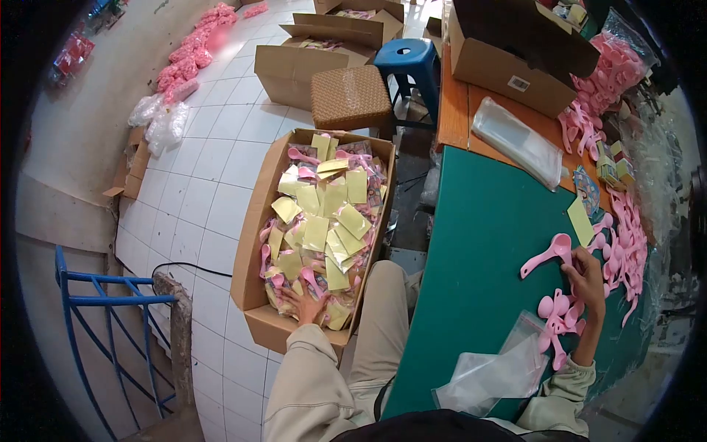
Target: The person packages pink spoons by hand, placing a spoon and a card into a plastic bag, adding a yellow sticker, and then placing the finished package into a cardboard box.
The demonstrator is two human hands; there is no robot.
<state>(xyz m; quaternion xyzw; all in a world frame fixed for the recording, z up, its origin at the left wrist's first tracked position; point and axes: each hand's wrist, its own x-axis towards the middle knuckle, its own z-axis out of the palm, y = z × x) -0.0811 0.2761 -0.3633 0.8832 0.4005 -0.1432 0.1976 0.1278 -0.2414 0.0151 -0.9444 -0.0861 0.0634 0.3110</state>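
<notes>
My left hand (300,303) lies with its fingers spread on the packets at the near end of a cardboard box (258,324). The box is filled with clear packets holding pink spoons and yellow cards (315,233). Over the green table my right hand (585,278) has its fingers closed at the bowl of a pink spoon (543,256), whose handle points left. A small heap of pink spoons (557,320) lies just below that hand, and a larger pile (626,250) lies to its right. Beyond the fingertips is a yellow card (580,222).
Clear plastic bags (490,376) lie at the table's (464,295) near edge; another stack (515,144) is farther back by an open carton (508,66). A blue stool (407,62) and a woven stool (352,96) stand beyond the box. Blue metal rails (110,298) are at left.
</notes>
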